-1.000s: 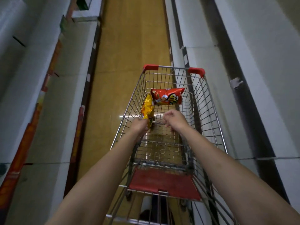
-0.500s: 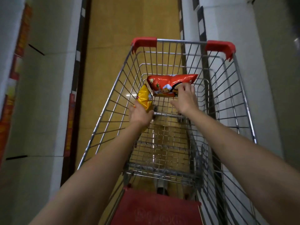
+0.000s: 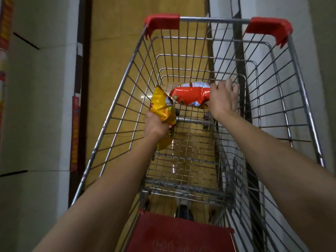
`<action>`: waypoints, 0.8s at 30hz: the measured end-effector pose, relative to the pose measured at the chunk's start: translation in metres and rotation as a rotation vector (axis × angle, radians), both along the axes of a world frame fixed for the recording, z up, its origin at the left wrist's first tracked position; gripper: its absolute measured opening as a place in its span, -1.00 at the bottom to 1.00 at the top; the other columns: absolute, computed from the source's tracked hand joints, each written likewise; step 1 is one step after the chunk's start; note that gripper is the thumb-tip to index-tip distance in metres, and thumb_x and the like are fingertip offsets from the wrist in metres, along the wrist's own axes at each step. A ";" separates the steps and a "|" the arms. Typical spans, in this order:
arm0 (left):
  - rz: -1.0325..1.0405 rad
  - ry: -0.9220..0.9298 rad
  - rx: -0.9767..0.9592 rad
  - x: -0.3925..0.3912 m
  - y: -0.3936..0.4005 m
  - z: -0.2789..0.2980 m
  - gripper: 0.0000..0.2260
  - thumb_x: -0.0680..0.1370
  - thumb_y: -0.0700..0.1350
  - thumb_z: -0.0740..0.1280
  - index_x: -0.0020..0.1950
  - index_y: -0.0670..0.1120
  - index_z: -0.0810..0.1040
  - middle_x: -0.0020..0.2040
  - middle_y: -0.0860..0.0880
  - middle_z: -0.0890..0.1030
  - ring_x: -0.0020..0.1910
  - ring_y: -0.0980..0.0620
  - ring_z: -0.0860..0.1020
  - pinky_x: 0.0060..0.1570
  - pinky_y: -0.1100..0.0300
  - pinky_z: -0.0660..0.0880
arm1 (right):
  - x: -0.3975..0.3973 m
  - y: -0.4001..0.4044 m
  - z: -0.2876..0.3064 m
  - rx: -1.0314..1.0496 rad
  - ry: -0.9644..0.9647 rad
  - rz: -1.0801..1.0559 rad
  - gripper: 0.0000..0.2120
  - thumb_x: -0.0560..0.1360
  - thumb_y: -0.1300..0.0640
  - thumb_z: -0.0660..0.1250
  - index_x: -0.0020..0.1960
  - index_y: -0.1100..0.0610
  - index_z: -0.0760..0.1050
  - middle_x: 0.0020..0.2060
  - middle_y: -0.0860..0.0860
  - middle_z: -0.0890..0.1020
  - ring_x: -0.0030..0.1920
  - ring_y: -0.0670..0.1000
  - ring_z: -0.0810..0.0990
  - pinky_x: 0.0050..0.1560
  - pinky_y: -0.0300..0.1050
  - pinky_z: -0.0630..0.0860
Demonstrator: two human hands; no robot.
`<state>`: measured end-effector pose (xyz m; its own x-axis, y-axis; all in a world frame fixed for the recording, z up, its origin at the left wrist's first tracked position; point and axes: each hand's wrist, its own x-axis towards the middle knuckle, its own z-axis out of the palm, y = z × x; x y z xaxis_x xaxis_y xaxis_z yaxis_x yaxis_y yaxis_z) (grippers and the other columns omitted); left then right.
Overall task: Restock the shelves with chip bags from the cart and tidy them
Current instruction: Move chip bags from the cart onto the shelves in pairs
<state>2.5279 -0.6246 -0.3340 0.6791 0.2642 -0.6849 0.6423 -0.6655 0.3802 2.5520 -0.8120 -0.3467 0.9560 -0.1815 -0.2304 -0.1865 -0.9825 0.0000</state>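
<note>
Both my arms reach down into a wire shopping cart with red corner caps. My left hand grips a yellow chip bag, lifted and tilted against the cart's left side. My right hand grips the right end of a red chip bag, which lies across the far end of the basket, slightly raised. The two bags nearly touch at the yellow bag's top corner.
White shelf units run along the left of the aisle, with red price strips on their edges. More white shelving stands on the right behind the cart. A red child-seat flap sits at the cart's near end. Tan floor stretches ahead.
The view has moved closer over the cart. My left hand has lifted the yellow bag higher. My right hand has closed on the red bag's end and turned it.
</note>
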 end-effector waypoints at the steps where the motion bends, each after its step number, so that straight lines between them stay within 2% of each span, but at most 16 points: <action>1: 0.019 0.002 -0.043 -0.002 0.003 0.008 -0.31 0.46 -0.22 0.44 0.47 -0.17 0.13 0.37 -0.20 0.35 0.37 -0.23 0.36 0.34 -0.14 0.36 | -0.004 0.000 0.005 0.013 -0.006 -0.023 -0.47 0.48 -0.03 0.38 0.35 0.20 0.38 0.26 0.16 0.49 0.32 0.16 0.30 0.28 0.03 0.22; 3: 0.046 0.033 -0.162 -0.008 0.009 0.028 -0.43 0.46 -0.24 0.44 0.38 -0.17 0.25 0.30 -0.17 0.43 0.31 -0.19 0.43 0.29 -0.13 0.42 | -0.013 0.000 0.009 0.151 0.009 -0.171 -0.48 0.49 -0.12 0.36 0.29 0.21 0.44 0.23 0.16 0.51 0.32 0.15 0.32 0.29 0.03 0.23; 5: 0.099 0.087 -0.334 -0.014 0.016 0.054 -0.57 0.48 -0.27 0.42 0.30 -0.15 0.36 0.17 -0.10 0.52 0.18 -0.12 0.52 0.17 -0.05 0.49 | -0.020 0.003 0.016 0.400 0.056 -0.401 -0.51 0.47 -0.19 0.35 0.18 0.19 0.54 0.13 0.19 0.56 0.26 0.18 0.43 0.25 0.03 0.34; 7: 0.136 0.116 -0.475 -0.020 0.024 0.078 -0.57 0.49 -0.29 0.40 0.32 -0.13 0.38 0.09 -0.08 0.54 0.03 -0.07 0.56 0.01 0.06 0.52 | -0.026 0.004 0.033 0.604 0.106 -0.570 -0.51 0.47 -0.21 0.34 0.12 0.20 0.57 0.05 0.19 0.62 0.11 0.21 0.56 0.14 0.02 0.47; 9: 0.107 0.114 -0.510 -0.022 0.035 0.097 -0.50 0.47 -0.30 0.41 0.36 -0.12 0.35 0.13 -0.07 0.53 0.06 -0.06 0.55 0.00 0.08 0.51 | -0.031 0.006 0.055 0.732 0.147 -0.659 -0.53 0.51 -0.15 0.32 0.17 0.23 0.54 0.07 0.18 0.62 0.07 0.21 0.59 0.10 0.01 0.51; 11: 0.097 0.087 -0.539 -0.023 0.047 0.113 -0.44 0.42 -0.36 0.43 0.37 -0.12 0.34 0.22 -0.09 0.51 0.15 -0.13 0.54 0.08 0.00 0.53 | -0.035 0.009 0.079 0.810 0.165 -0.669 -0.55 0.53 -0.09 0.33 0.21 0.26 0.53 0.10 0.19 0.61 0.10 0.21 0.59 0.05 -0.05 0.48; 13: 0.085 0.048 -0.575 -0.024 0.058 0.131 -0.43 0.39 -0.42 0.43 0.34 -0.14 0.36 0.25 -0.12 0.51 0.18 -0.16 0.53 0.11 -0.03 0.53 | -0.040 0.014 0.105 0.879 0.132 -0.673 -0.59 0.52 -0.05 0.35 0.20 0.25 0.53 0.12 0.20 0.61 0.10 0.21 0.59 0.10 -0.01 0.51; 14: 0.078 0.031 -0.596 -0.026 0.062 0.141 -0.43 0.38 -0.43 0.43 0.32 -0.13 0.38 0.26 -0.13 0.51 0.19 -0.16 0.53 0.15 -0.06 0.53 | -0.043 0.017 0.118 0.939 0.106 -0.688 -0.62 0.52 -0.02 0.37 0.19 0.23 0.53 0.10 0.21 0.62 0.06 0.21 0.61 0.10 0.02 0.54; 16: 0.074 0.005 -0.658 -0.030 0.068 0.160 -0.46 0.37 -0.45 0.42 0.28 -0.12 0.40 0.24 -0.15 0.53 0.17 -0.19 0.54 0.17 -0.12 0.52 | -0.052 0.023 0.147 1.072 0.063 -0.727 -0.68 0.53 0.04 0.36 0.19 0.22 0.51 0.02 0.18 0.64 -0.08 0.15 0.63 -0.05 -0.02 0.58; 18: 0.105 -0.007 -0.748 -0.033 0.073 0.181 -0.51 0.41 -0.46 0.37 0.28 -0.13 0.42 0.17 -0.16 0.57 0.11 -0.19 0.57 0.09 -0.10 0.55 | -0.065 0.030 0.177 1.180 0.025 -0.745 -0.73 0.55 0.07 0.33 0.17 0.20 0.49 -0.09 0.13 0.62 -0.20 0.08 0.60 -0.19 -0.08 0.55; 19: 0.116 -0.009 -0.802 -0.035 0.076 0.192 -0.55 0.44 -0.45 0.34 0.28 -0.14 0.43 0.11 -0.16 0.59 0.05 -0.17 0.59 0.03 -0.06 0.57 | -0.072 0.035 0.191 1.226 0.008 -0.749 -0.77 0.57 0.07 0.31 0.15 0.17 0.47 -0.12 0.10 0.61 -0.22 0.05 0.59 -0.19 -0.06 0.54; 21: 0.109 -0.014 -0.882 -0.040 0.083 0.217 -0.62 0.49 -0.41 0.31 0.28 -0.16 0.44 0.03 -0.14 0.62 -0.06 -0.11 0.61 -0.07 0.01 0.58 | -0.083 0.043 0.218 1.297 -0.015 -0.750 -0.80 0.58 0.05 0.29 0.14 0.14 0.44 -0.11 0.09 0.61 -0.20 0.05 0.60 -0.14 -0.02 0.56; 24: 0.095 -0.046 -0.913 -0.045 0.097 0.252 -0.61 0.52 -0.38 0.29 0.34 -0.19 0.40 -0.01 -0.12 0.62 -0.10 -0.08 0.61 -0.14 0.04 0.56 | -0.097 0.054 0.257 1.325 -0.078 -0.714 -0.75 0.58 0.05 0.29 0.18 0.15 0.44 -0.04 0.12 0.62 -0.13 0.09 0.62 -0.10 0.01 0.58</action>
